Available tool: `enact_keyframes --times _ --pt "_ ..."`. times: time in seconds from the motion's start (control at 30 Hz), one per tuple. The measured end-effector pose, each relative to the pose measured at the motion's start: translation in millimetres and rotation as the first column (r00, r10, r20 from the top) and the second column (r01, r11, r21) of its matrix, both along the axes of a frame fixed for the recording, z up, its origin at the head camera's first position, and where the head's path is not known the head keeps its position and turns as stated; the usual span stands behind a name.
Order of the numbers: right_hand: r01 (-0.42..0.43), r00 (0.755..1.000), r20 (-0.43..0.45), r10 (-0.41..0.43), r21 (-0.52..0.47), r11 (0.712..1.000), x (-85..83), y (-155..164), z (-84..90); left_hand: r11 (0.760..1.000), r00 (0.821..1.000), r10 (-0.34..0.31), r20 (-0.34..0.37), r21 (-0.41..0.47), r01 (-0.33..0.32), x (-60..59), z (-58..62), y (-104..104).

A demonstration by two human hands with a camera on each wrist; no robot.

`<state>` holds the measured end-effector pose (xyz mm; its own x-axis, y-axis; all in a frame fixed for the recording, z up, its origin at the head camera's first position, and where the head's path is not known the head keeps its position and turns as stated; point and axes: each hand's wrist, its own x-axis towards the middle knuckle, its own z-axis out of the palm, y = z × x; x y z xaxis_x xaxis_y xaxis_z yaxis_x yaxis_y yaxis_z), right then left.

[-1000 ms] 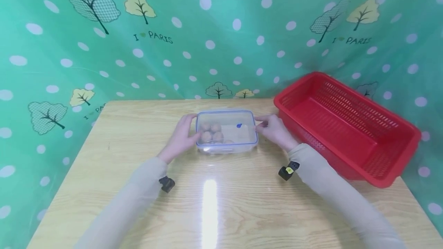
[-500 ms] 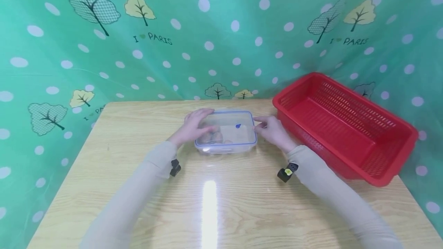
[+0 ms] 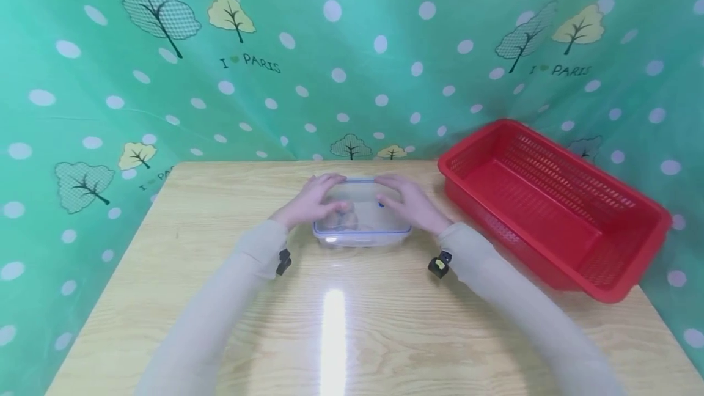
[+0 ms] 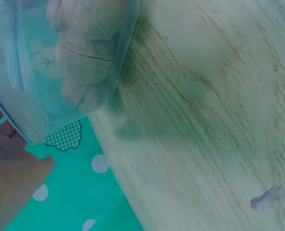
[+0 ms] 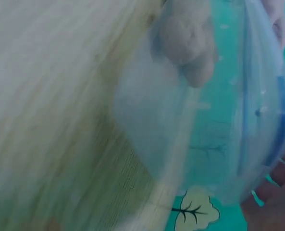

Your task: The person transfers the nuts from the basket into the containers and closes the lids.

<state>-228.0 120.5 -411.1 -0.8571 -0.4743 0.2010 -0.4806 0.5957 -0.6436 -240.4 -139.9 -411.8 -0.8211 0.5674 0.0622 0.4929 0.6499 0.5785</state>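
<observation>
A clear plastic food container [image 3: 363,238] with a blue-edged lid [image 3: 363,216] sits on the table. Round brown, seamed lumps [image 4: 87,55], rather like walnuts, lie in its left part. My left hand [image 3: 308,202] rests over the lid's left side, fingers towards the far edge and thumb on top. Over the right side lies my right hand [image 3: 412,205] in much the same pose, partly covering the lid's small blue mark. The right wrist view shows some of its fingers [image 5: 277,192] beside the lid's edge.
To the right, a red perforated plastic basket [image 3: 550,219] stands at a slant on the wooden table [image 3: 379,322]. Behind hangs a green dotted cloth [image 3: 308,102] printed with trees. Each wrist wears a small black camera.
My left hand has moved from the container's left side onto the lid. The right hand has shifted left from the right edge, also onto the lid. The container has stayed put.
</observation>
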Motion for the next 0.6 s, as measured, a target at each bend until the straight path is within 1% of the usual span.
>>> enact_keyframes --times 0.1,0.17,0.23,0.33,0.43,0.6 --pt "-0.032 0.996 -0.075 0.040 0.098 0.995 -6.3 -11 -6.0 1.000 1.000 -0.008 -0.010 0.012 0.008 2.3 -0.4 1" --pt "-0.022 0.990 -0.131 0.044 0.168 0.985 -8.3 -14 -9.5 1.000 1.000 -0.008 -0.019 0.023 0.008 3.5 -1.6 2" --pt "0.000 0.985 -0.169 0.037 0.212 0.977 -9.6 -16 -12.6 1.000 0.999 -0.001 -0.048 0.025 0.002 4.4 -3.8 3" --pt "0.016 0.984 -0.178 0.023 0.211 0.977 -10.0 -18 -13.7 1.000 0.994 0.014 -0.111 0.026 -0.011 5.1 -7.0 5" --pt "0.024 0.984 -0.180 0.014 0.208 0.978 -11.5 -18 -14.2 0.999 0.983 0.026 -0.183 0.026 -0.021 5.2 -10.5 7" --pt "0.025 0.984 -0.179 0.017 0.228 0.973 -12.5 -18 -15.5 0.997 0.972 0.069 -0.223 0.056 -0.058 7.9 -17.1 9"
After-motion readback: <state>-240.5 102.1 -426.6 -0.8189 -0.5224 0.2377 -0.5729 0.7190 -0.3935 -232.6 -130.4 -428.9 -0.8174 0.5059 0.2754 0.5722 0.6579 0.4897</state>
